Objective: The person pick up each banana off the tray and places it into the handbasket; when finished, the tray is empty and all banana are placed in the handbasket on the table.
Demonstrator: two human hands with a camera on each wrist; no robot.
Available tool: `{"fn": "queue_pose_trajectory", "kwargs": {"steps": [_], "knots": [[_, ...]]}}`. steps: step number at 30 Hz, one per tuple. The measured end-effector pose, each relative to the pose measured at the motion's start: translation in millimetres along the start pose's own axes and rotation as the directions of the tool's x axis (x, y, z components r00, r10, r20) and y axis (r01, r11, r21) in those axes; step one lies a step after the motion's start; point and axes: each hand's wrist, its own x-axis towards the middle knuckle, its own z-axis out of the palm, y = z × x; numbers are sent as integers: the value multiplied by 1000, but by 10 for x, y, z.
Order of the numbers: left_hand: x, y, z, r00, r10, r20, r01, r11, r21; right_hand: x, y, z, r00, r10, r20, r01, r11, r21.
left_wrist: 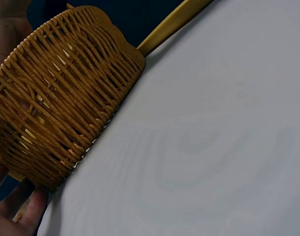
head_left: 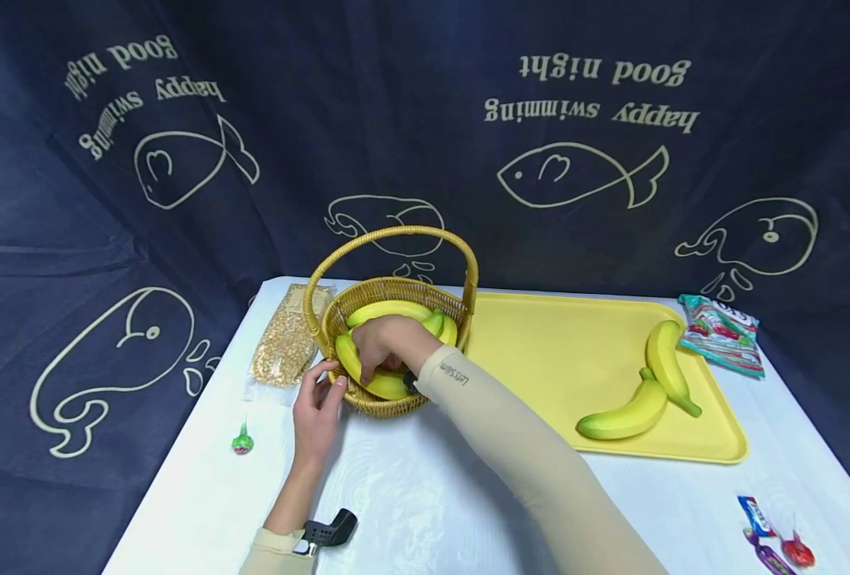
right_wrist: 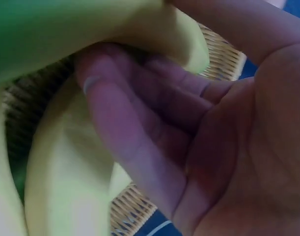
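Observation:
A woven basket (head_left: 391, 409) with a hoop handle stands on the white table and holds several yellow bananas (head_left: 389, 310). My right hand (head_left: 380, 355) reaches down into it, fingers (right_wrist: 120, 132) curled round one banana (right_wrist: 66, 182) lying near the front wall. My left hand (head_left: 320, 389) grips the basket's front-left side, thumb by the rim; in the left wrist view its fingers (left_wrist: 17, 216) show at the foot of the basket wall (left_wrist: 61, 108).
A yellow tray (head_left: 562, 351) to the right of the basket carries two bananas (head_left: 665, 359) (head_left: 622, 415). A bag of grains (head_left: 288, 339) lies left of the basket, a green lollipop (head_left: 242, 441) nearer me. A snack packet (head_left: 723, 331) and wrapped sweets (head_left: 773, 539) lie right.

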Motion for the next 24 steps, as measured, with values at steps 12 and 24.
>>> {"fn": "queue_pose_trajectory", "kwargs": {"steps": [12, 24], "knots": [[-8, 26, -8, 1000, 2, 17, -2, 1000, -7, -66, 189, -62, 980, -153, -125, 144, 987, -75], [-3, 52, -10, 999, -32, 29, 33, 999, -26, -153, 427, -73, 991, -72, -113, 62, 994, -93]]}}
